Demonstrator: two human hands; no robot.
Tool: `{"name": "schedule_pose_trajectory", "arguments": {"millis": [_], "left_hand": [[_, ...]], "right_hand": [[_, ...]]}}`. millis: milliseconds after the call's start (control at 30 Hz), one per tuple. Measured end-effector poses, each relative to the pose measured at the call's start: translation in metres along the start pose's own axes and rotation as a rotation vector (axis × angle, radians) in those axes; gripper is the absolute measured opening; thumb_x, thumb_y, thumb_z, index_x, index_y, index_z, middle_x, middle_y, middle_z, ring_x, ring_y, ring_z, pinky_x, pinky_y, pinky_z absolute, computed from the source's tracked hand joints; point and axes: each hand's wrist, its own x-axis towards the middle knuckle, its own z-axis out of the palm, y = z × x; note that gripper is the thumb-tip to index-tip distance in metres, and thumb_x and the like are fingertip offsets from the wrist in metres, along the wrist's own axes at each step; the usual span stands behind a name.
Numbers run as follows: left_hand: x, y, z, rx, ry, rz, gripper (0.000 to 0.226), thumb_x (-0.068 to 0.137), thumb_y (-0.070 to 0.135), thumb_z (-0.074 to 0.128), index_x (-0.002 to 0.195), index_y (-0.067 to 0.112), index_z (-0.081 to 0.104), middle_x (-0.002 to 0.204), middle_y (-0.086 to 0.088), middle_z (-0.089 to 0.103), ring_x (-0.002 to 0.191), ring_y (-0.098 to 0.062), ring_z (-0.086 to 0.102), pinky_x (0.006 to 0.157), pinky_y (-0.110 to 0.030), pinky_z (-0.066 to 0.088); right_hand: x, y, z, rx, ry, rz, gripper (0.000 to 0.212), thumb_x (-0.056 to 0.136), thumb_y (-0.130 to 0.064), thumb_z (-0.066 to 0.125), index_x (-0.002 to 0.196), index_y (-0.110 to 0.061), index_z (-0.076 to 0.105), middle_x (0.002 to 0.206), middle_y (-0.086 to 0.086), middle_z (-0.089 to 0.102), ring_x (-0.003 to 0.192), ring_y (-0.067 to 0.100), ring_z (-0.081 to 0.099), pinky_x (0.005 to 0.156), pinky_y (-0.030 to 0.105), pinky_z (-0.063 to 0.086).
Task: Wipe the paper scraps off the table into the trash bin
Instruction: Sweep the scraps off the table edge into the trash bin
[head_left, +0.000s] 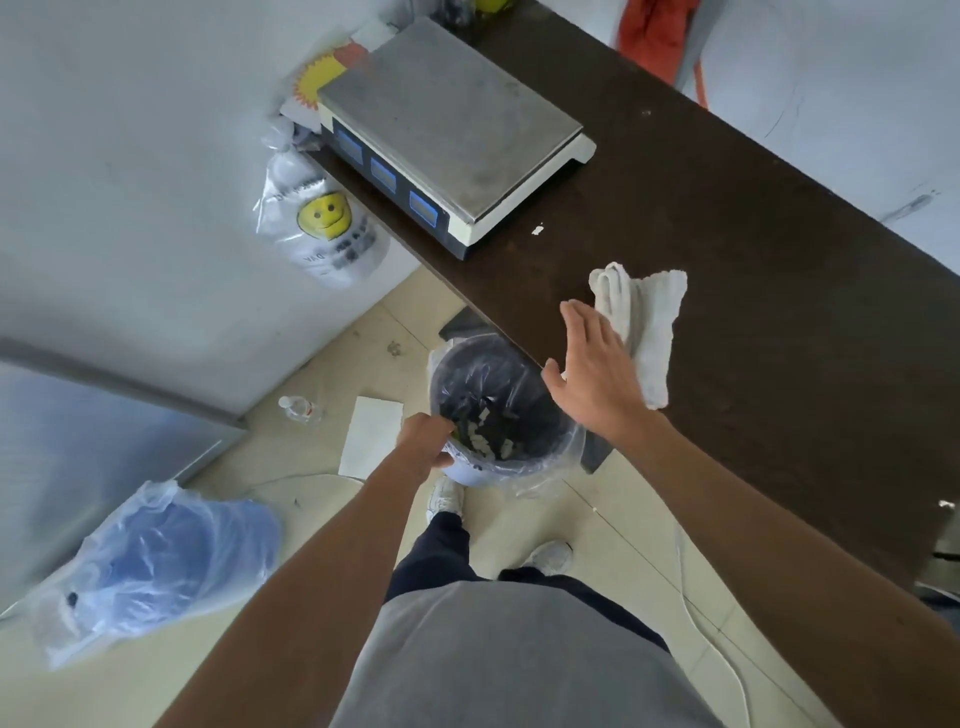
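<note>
The left hand (426, 441) is clamped on the near rim of the trash bin (501, 415), fingers curled over the lip and its clear liner, holding the bin up just under the table's left long edge. The right hand (597, 374) is spread flat with fingers apart, gripping nothing; its palm lies over the near end of a white cloth (641, 322), and the thumb reaches past the table edge toward the bin's mouth. Whether the palm presses the cloth down or only rests on it cannot be told.

The cloth lies crumpled on the dark table (727, 312), close to that left edge and directly beside the bin. Inside the bin, many white paper scraps (485, 439) sit against the dark liner, so most of the wiping looks done. One small white scrap (537, 229) remains on the table, near the left edge just beside the front corner of the weighing scale (452, 130). Another pale fleck (945, 503) shows at the table's near right edge; it is too small to tell whether it is paper.

In my judgement the job is nearly finished: what is left is to sweep the scrap by the scale along the edge into the bin, check that fleck, then set the bin down.
</note>
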Motion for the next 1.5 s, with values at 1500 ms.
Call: {"name": "schedule_pose_trajectory", "arguments": {"millis": [1500], "left_hand": [[0.316,-0.089,-0.155,-0.638,0.330,-0.271,0.010,0.089,0.011,0.060,0.094,0.007,0.067,0.094,-0.012,0.071,0.081,-0.026,0.074,0.066,-0.031,0.064]], "right_hand": [[0.162,-0.139,0.382,0.293,-0.955,0.265,0.044,0.098,-0.034,0.054,0.139,-0.022,0.046,0.142,0.003,0.053,0.122,0.022,0.055,0.093,0.031,0.040]]}}
